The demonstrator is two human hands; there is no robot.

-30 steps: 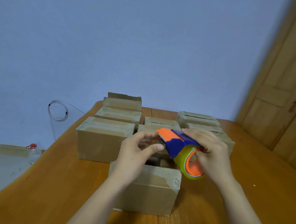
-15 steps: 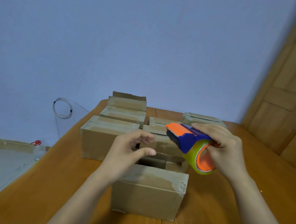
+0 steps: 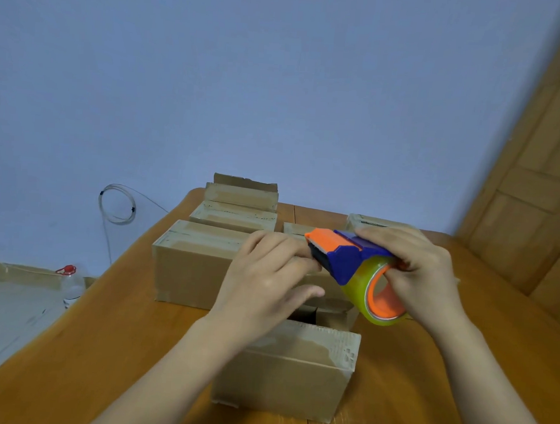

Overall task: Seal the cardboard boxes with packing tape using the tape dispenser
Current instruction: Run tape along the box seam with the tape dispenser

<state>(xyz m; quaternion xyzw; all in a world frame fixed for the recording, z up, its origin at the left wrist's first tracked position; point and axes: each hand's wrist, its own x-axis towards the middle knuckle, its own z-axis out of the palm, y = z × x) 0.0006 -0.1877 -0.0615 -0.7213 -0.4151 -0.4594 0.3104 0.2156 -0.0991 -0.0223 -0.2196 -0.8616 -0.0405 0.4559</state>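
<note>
My right hand [image 3: 421, 274] grips a blue and orange tape dispenser [image 3: 344, 259] with a roll of clear tape [image 3: 361, 297] on an orange core, held in the air over the boxes. My left hand [image 3: 265, 285] reaches to the dispenser's orange mouth. Its fingertips touch there and its thumb stays apart below. No tape end shows between them. Under both hands stands the nearest cardboard box [image 3: 290, 368], its top flaps open with a dark gap at the far side.
Several more cardboard boxes [image 3: 192, 259] stand in rows behind, on the wooden table [image 3: 103, 348]. A plastic bottle with a red cap [image 3: 70, 285] and a wire coil [image 3: 117, 203] are off the table's left edge. A wooden door [image 3: 532, 208] is at the right.
My left hand had drawn back from the dispenser and has now returned to its mouth. The dispenser stays raised in my right hand, a little higher than a second ago.
</note>
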